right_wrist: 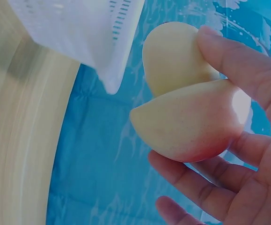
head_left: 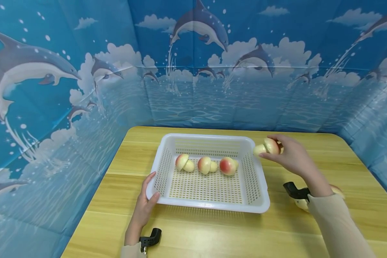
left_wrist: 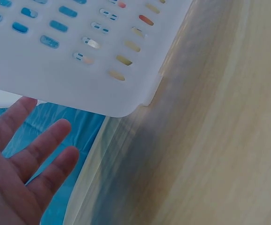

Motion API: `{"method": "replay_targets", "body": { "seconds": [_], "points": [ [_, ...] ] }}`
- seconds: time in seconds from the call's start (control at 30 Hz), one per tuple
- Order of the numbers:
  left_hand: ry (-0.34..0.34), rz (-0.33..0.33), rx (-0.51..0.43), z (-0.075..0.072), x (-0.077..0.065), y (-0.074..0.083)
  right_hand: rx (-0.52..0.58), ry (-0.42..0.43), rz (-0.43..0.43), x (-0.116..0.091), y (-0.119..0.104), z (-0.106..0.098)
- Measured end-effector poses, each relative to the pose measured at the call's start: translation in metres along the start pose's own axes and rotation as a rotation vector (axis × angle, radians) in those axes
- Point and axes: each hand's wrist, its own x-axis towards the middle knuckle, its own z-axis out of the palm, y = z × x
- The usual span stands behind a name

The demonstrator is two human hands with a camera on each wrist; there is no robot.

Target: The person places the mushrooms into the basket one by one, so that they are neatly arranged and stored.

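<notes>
A white plastic basket with perforated walls stands on the table. Lying in a row inside it are three toy mushrooms: one on the left, one in the middle and one on the right, cream with red-tinged caps. My right hand holds another toy mushroom by its cap, thumb against fingers, beside the basket's upper right rim. At the basket's lower left corner rests my left hand, thumb near the front rim. Its fingers look spread and fairly straight in the left wrist view.
Under my right forearm, cream-coloured pieces lie on the wooden table, partly hidden. A blue dolphin-print curtain hangs around the table's back and sides. Black camera mounts sit on both wrists.
</notes>
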Motion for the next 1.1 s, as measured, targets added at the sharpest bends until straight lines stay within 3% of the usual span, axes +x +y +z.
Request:
{"method": "replay_targets", "body": {
  "seconds": [1.1],
  "points": [
    [0.005,0.013,-0.001,0.001,0.001,-0.002,-0.039,-0.072,-0.165,0.029,-0.057,0.015]
  ]
}}
